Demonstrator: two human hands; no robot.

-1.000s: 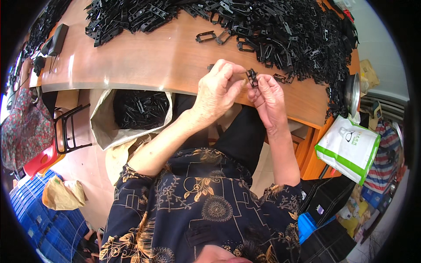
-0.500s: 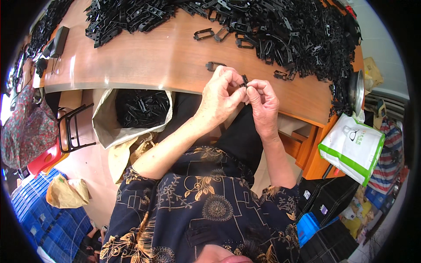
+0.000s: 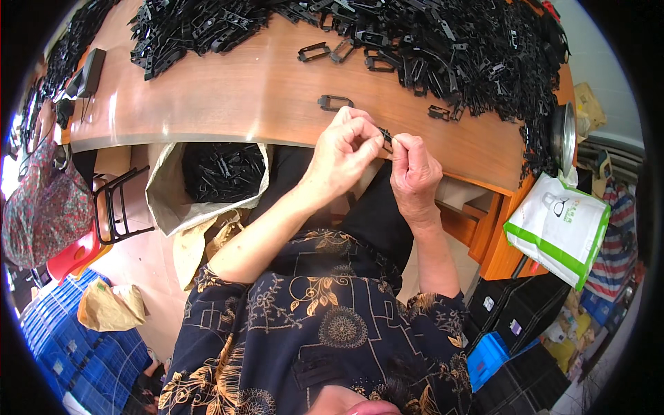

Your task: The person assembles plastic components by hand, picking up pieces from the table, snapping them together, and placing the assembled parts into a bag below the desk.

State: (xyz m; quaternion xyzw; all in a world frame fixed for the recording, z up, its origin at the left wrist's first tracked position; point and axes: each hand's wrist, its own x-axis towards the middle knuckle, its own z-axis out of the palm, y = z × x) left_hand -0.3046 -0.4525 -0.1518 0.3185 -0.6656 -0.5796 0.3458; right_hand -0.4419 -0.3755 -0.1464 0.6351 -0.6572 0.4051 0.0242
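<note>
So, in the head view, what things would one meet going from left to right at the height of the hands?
Black metal stool → open sack of black plastic parts → left hand → small black clip → right hand → white and green bag.

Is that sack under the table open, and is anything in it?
Open and partly filled. The sack's mouth gapes wide below the table edge, showing a heap of black plastic parts inside.

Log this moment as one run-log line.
left hand: pinching small black plastic part | right hand: pinching same part | location: over wooden table edge | nearby: loose black clip, pile of black parts
</note>
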